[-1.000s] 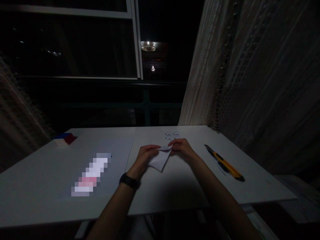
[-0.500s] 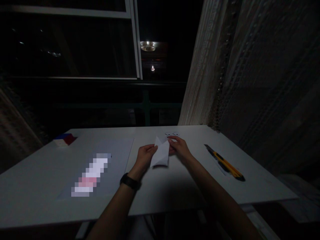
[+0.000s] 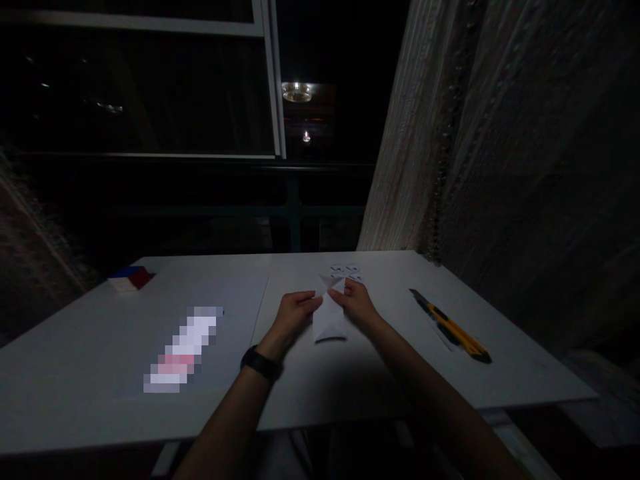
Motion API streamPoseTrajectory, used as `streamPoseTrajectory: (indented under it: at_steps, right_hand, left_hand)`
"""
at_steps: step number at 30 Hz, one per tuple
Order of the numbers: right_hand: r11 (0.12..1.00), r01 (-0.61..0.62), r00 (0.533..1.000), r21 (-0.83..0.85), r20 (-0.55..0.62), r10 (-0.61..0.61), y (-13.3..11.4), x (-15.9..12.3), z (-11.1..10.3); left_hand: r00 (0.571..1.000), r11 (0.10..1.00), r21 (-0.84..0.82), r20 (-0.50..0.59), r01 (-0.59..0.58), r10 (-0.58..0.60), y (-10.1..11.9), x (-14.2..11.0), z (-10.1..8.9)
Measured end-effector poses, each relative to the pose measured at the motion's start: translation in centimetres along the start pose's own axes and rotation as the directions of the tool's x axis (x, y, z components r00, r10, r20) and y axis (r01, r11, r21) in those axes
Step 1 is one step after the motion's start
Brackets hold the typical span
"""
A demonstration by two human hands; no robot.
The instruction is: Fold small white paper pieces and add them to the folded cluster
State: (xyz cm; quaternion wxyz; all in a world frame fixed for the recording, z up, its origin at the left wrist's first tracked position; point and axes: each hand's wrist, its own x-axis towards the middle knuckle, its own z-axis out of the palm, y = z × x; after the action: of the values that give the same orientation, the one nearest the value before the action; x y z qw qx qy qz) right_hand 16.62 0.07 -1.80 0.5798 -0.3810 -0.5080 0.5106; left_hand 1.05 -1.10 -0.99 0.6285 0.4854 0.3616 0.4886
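A small folded white paper (image 3: 330, 323) is held between my two hands above the white table (image 3: 300, 400). My left hand (image 3: 296, 312) grips its left edge, thumb on the front face. On the right edge, my right hand (image 3: 359, 301) pinches it with the thumb pressed near the upper fold. The top of the paper shows angled flaps, and its lower edge bows slightly. Just behind it lie several small white pieces with dark marks (image 3: 353, 268), partly covered by the paper and my right hand. A dark band circles my left wrist.
A yellow and black utility knife (image 3: 457, 333), blade extended, lies at the right. On the left, a large sheet of paper (image 3: 245, 307) lies flat beneath a blurred-out patch. A coloured puzzle cube (image 3: 129, 279) sits at the far left corner. A curtain (image 3: 395, 133) hangs behind the table.
The paper has turned more upright and shifted slightly right and down. My right thumb has moved onto its front face. More of the marked pieces behind now show.
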Motion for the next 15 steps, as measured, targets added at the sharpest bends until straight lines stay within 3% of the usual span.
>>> streamPoseTrajectory:
  at_steps: [5,10,15]
  right_hand:
    - [0.999,-0.027,0.998,0.022,-0.049,0.028,-0.22,-0.07,0.05]
    - [0.998,-0.043,0.998,0.041,-0.048,0.045,-0.4,-0.27,0.12]
    - [0.996,-0.08,0.996,0.03,-0.026,0.081,-0.38,-0.44,0.19]
  left_hand:
    - [0.987,0.998,-0.015,-0.153,-0.057,0.054,0.1,-0.04,0.11]
    - [0.975,0.993,0.052,-0.191,-0.107,0.115,0.34,0.02,0.08]
    - [0.943,0.984,0.145,-0.299,-0.107,0.147,0.73,-0.05,0.11]
